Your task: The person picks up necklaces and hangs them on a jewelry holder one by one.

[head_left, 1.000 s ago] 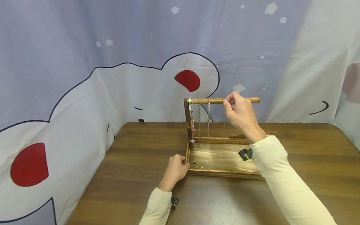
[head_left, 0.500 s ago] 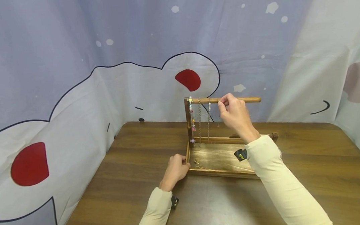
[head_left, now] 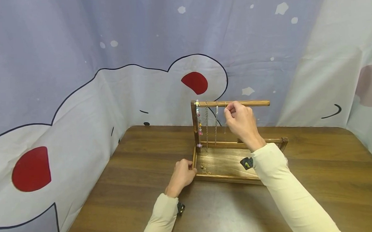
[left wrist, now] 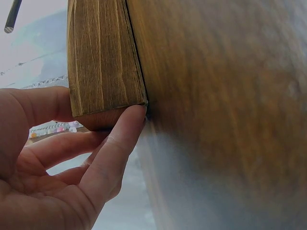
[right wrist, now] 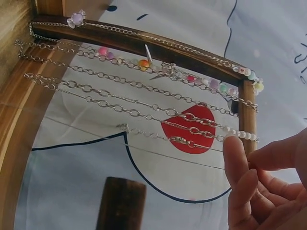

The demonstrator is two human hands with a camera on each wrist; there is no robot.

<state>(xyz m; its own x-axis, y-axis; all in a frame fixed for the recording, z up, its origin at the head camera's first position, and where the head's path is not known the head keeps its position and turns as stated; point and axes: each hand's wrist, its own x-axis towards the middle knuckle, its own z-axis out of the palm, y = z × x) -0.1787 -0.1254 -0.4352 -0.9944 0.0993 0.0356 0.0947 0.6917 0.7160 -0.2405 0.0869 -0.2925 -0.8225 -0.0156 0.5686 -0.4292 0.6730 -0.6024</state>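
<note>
My right hand (head_left: 242, 122) pinches a thin necklace (right wrist: 178, 140) between thumb and forefinger at the wooden rod (head_left: 257, 103) of a jewelry stand. Its fine strands and clasp hang below the fingers. Left of it on the rod hang a pearl-and-chain necklace (head_left: 217, 111), a silver chain (head_left: 207, 125) and a colorful beaded necklace (head_left: 199, 124) close to the upright post (head_left: 193, 115). My left hand (head_left: 180, 175) grips the front left corner of the stand's tray base (head_left: 229, 178), fingers around the wood (left wrist: 105, 62) in the left wrist view.
Small gold jewelry pieces (head_left: 204, 169) lie in the tray's left front corner. The stand is on a brown wooden table (head_left: 135, 159). A printed curtain (head_left: 141, 97) hangs behind. In the right wrist view, a dark wooden stub (right wrist: 121, 203) pokes up at the bottom.
My right hand has moved left along the rod with the thin necklace, close to the pearl-and-chain one, and slightly down at the end. My left hand has stayed on the tray corner.
</note>
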